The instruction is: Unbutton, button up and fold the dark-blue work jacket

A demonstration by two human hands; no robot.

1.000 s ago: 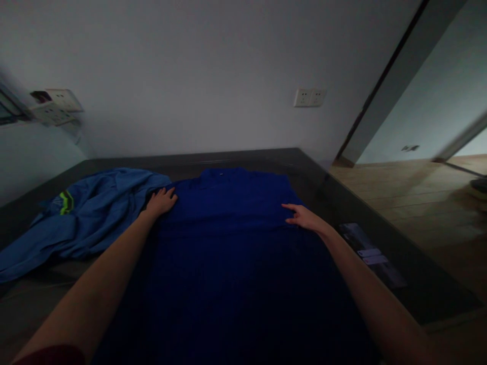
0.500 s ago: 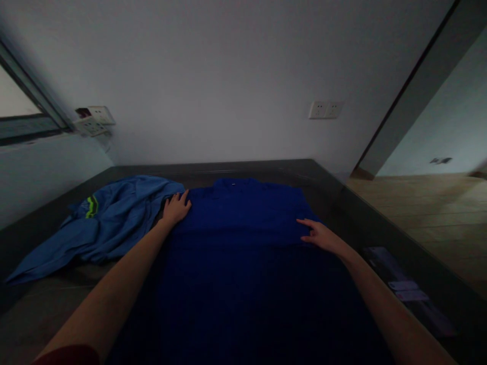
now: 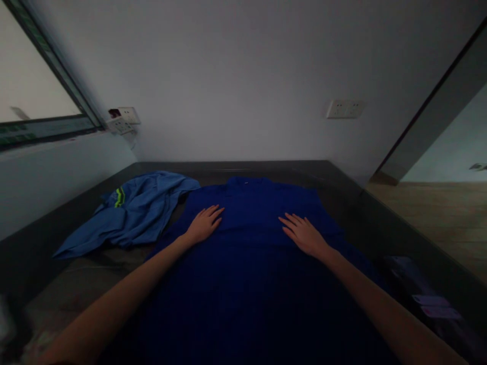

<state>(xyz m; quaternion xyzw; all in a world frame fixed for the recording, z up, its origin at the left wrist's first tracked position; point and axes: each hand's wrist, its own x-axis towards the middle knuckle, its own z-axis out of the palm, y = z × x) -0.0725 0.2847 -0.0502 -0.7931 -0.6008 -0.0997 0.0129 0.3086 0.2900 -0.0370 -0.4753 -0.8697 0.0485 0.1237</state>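
Note:
A dark blue shirt [image 3: 247,218] lies spread on the dark tabletop, its collar toward the wall and its lower part lost in shadow. Flat on the left side of its chest rests my left hand [image 3: 205,224], fingers spread. My right hand [image 3: 304,234] lies on the right side of the chest, also open with fingers stretched inward. Neither hand grips the cloth. Left of the shirt, a lighter blue garment [image 3: 140,213] with a yellow-green stripe is heaped in loose folds.
A dark flat object with pale labels [image 3: 433,304] lies at the right of the dark table [image 3: 304,170]. Wall sockets [image 3: 345,109] sit above the table's far edge. A window [image 3: 38,66] is at left; wooden floor [image 3: 437,203] shows at right.
Both hands have moved inward from the shirt's sides onto its chest. My right hand's fingers have spread out flat. The view has shifted a little to the left.

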